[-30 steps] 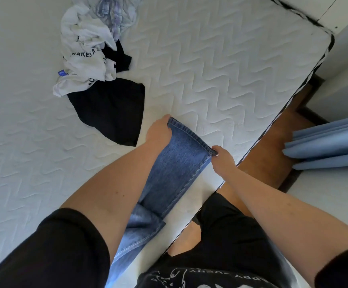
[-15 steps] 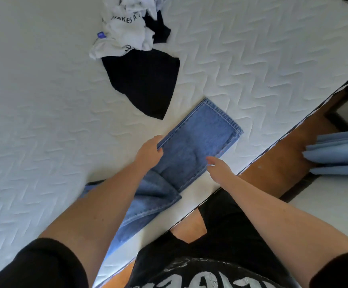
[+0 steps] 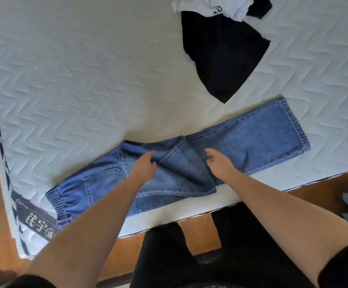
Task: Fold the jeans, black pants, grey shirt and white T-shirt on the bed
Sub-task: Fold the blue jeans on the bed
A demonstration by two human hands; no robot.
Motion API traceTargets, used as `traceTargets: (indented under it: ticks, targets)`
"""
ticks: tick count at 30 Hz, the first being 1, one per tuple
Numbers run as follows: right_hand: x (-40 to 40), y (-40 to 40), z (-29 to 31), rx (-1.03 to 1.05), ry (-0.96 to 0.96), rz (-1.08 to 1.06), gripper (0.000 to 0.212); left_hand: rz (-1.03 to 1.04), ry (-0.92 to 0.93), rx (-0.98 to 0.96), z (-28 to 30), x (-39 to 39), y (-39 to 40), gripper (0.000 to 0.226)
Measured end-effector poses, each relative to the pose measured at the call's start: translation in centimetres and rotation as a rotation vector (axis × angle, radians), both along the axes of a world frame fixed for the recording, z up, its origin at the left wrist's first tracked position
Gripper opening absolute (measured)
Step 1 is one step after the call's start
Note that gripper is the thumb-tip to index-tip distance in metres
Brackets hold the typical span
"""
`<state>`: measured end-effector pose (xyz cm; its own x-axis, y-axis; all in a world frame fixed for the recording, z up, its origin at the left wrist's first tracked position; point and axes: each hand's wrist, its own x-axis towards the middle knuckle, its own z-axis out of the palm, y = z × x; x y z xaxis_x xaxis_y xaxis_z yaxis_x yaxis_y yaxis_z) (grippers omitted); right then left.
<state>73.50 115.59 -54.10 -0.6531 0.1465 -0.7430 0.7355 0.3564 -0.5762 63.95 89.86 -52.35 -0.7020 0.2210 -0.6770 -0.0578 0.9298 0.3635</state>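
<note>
The jeans (image 3: 189,163) lie stretched along the near edge of the bed (image 3: 75,80), bunched in a fold at mid-length. The left hand (image 3: 143,168) pinches that fold; the right hand (image 3: 218,163) rests on the denim, fingers loosely spread. Beyond lie one pair of black pants (image 3: 223,53) and one white T-shirt (image 3: 210,4), touching each other.

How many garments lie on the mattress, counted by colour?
Blue: 1, the blue denim jeans laid out along the near edge.
Black: 1, the black fabric garment, as far as can be told.
White: 1, the crumpled white printed T-shirt, partly out of frame.
Total: 3 visible.
</note>
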Motion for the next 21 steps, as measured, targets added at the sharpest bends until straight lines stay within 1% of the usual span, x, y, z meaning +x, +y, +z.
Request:
traceTargets:
  ticks: [3, 6, 8, 11, 12, 14, 16, 17, 19, 21]
  targets:
    - [-3.6, -0.1, -1.2, 0.117, 0.068, 0.134, 0.047, -0.008, 0.057, 0.023, -1.4, -0.9, -0.7, 0.045]
    - [-7.0, -0.1, -2.6, 0.284, 0.136, 0.329, 0.048, -0.070, 0.125, 0.017, -3.0, -2.2, -0.9, 0.048]
    - [-8.6, -0.1, -3.6, 0.402, 0.184, 0.472, 0.050, -0.177, 0.195, -0.035, -4.0, -3.2, -1.0, 0.054]
    - [-10.2, -0.2, -5.1, 0.537, 0.208, 0.724, 0.053, -0.411, 0.314, -0.167, -5.3, -4.8, -1.2, 0.063]
    - [-10.6, -0.2, -5.5, 0.577, 0.201, 0.797, 0.051, -0.458, 0.316, -0.196, -5.6, -5.4, -1.2, 0.063]
    - [-11.2, -0.3, -6.1, 0.657, 0.199, 0.902, 0.042, -0.510, 0.262, -0.247, -6.3, -6.7, -1.2, 0.063]
    - [-11.6, -0.5, -6.5, 0.731, 0.225, 0.953, 0.029, -0.538, 0.188, -0.313, -6.9, -7.5, -1.3, 0.062]
    - [-11.8, -0.6, -6.5, 0.762, 0.236, 0.966, 0.024, -0.567, 0.169, -0.357, -7.2, -7.7, -1.4, 0.058]
    - [-12.4, -0.4, -6.7, 0.797, 0.261, 0.957, 0.019, -0.610, 0.170, -0.424, -7.6, -8.1, -1.9, 0.045]
    - [-13.3, -0.2, -6.6, 0.807, 0.304, 0.904, 0.018, -0.581, 0.216, -0.409, -7.8, -8.7, -2.7, 0.039]
